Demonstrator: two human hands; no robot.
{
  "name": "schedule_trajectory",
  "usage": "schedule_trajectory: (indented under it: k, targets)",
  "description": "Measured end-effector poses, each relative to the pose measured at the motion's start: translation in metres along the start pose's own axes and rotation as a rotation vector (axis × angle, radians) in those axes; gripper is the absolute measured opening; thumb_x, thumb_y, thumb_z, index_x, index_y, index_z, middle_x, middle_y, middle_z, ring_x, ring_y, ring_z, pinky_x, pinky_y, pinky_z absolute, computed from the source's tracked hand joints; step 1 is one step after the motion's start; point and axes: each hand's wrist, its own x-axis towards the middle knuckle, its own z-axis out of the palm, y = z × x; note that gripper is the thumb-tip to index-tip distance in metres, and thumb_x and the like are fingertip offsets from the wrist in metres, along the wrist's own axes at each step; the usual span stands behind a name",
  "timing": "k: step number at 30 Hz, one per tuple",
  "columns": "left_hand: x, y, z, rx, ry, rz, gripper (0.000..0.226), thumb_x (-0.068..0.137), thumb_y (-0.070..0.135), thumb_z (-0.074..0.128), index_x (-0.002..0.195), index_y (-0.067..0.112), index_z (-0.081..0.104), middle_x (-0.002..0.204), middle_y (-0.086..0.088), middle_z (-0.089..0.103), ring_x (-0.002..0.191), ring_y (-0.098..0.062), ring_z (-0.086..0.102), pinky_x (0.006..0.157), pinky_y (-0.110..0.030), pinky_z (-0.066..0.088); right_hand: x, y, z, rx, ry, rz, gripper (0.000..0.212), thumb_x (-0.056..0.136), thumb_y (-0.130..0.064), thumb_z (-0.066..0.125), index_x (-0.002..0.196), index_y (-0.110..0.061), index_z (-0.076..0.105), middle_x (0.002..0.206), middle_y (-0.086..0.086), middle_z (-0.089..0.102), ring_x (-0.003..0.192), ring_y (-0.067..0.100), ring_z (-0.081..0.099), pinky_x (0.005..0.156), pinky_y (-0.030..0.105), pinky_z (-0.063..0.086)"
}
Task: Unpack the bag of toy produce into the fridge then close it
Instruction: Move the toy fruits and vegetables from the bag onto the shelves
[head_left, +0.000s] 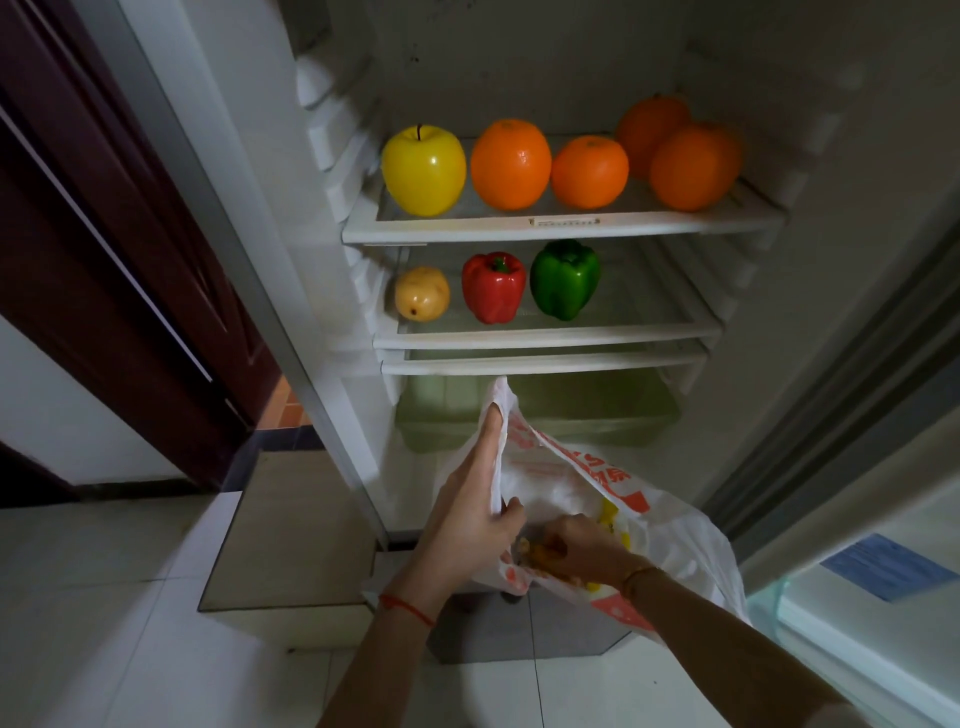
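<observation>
A white plastic bag (680, 540) with orange print hangs open in front of the fridge. My left hand (470, 512) grips its left rim and holds it up. My right hand (576, 548) reaches inside, fingers closed around a yellow-orange toy piece (537, 552) that is mostly hidden. More yellow shows through the bag's side. On the upper shelf (561, 226) sit a yellow apple (423, 170) and several oranges (510, 163). The middle shelf (545, 336) holds a small yellow pear-like fruit (422, 293), a red pepper (493, 287) and a green pepper (565, 278).
A green-tinted crisper drawer (571, 410) lies below the shelves, behind the bag. The fridge door (872, 571) stands open at the right. A dark wooden door (114, 270) is at the left. White floor tiles (104, 623) lie below.
</observation>
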Motion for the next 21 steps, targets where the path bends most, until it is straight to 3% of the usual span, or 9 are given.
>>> schedule_trajectory:
  k: [2, 6, 10, 13, 15, 18, 21]
  targets:
    - [-0.001, 0.000, 0.000, 0.000, 0.000, 0.002, 0.109, 0.088, 0.004, 0.060, 0.129, 0.071, -0.017, 0.152, 0.027, 0.009, 0.129, 0.013, 0.017, 0.100, -0.009, 0.026, 0.007, -0.002, 0.006, 0.010, -0.040, -0.016, 0.056, 0.083, -0.075, 0.036, 0.099, -0.029, 0.065, 0.095, -0.008, 0.068, 0.085, 0.008, 0.062, 0.089, 0.028, 0.051]
    - [-0.003, 0.001, 0.001, -0.011, -0.013, 0.005, 0.110, 0.086, 0.002, 0.059, 0.133, 0.069, -0.015, 0.157, 0.026, 0.005, 0.139, 0.010, 0.011, 0.105, -0.006, 0.019, 0.006, -0.007, 0.010, -0.064, -0.110, -0.019, 0.029, 0.091, -0.049, 0.051, 0.104, -0.025, 0.062, 0.090, -0.006, 0.062, 0.080, 0.011, 0.059, 0.085, 0.029, 0.052]
    - [-0.005, 0.001, 0.000, -0.033, -0.012, 0.022, 0.110, 0.084, -0.001, 0.058, 0.138, 0.065, -0.012, 0.154, 0.036, 0.001, 0.136, 0.022, 0.006, 0.103, 0.001, 0.017, 0.014, 0.008, 0.033, -0.108, -0.025, -0.022, 0.035, 0.094, -0.054, 0.043, 0.103, -0.024, 0.059, 0.104, -0.002, 0.064, 0.094, 0.013, 0.064, 0.092, 0.028, 0.052]
    - [-0.006, 0.001, 0.000, -0.030, -0.003, 0.017, 0.110, 0.084, 0.001, 0.058, 0.134, 0.070, -0.012, 0.147, 0.045, -0.001, 0.135, 0.024, 0.005, 0.101, 0.003, 0.017, 0.007, 0.000, 0.029, -0.176, 0.068, -0.066, 0.036, 0.094, -0.050, 0.048, 0.118, -0.024, 0.058, 0.125, -0.003, 0.059, 0.108, 0.011, 0.061, 0.094, 0.028, 0.052]
    - [-0.008, 0.002, 0.000, -0.029, -0.001, 0.008, 0.109, 0.086, 0.003, 0.058, 0.131, 0.072, -0.012, 0.149, 0.040, 0.001, 0.136, 0.020, 0.007, 0.100, 0.004, 0.017, 0.005, -0.001, 0.031, -0.234, 0.093, -0.095, 0.035, 0.096, -0.042, 0.051, 0.125, -0.023, 0.055, 0.132, -0.001, 0.056, 0.115, 0.014, 0.059, 0.097, 0.032, 0.051]
    - [-0.009, 0.003, 0.000, -0.023, 0.005, 0.015, 0.109, 0.086, 0.004, 0.058, 0.133, 0.072, -0.013, 0.151, 0.039, 0.002, 0.140, 0.016, 0.007, 0.103, 0.001, 0.015, 0.001, -0.006, 0.028, -0.211, 0.106, -0.088, 0.037, 0.097, -0.042, 0.049, 0.127, -0.021, 0.055, 0.134, 0.000, 0.055, 0.119, 0.015, 0.057, 0.101, 0.033, 0.048]
    - [-0.009, 0.003, -0.002, -0.009, 0.008, 0.016, 0.109, 0.086, 0.005, 0.058, 0.133, 0.072, -0.014, 0.149, 0.042, 0.003, 0.140, 0.013, 0.011, 0.104, -0.002, 0.019, -0.002, -0.010, 0.017, -0.128, 0.132, -0.083, 0.044, 0.095, -0.054, 0.043, 0.122, -0.023, 0.060, 0.127, -0.002, 0.060, 0.116, 0.015, 0.058, 0.101, 0.028, 0.046]
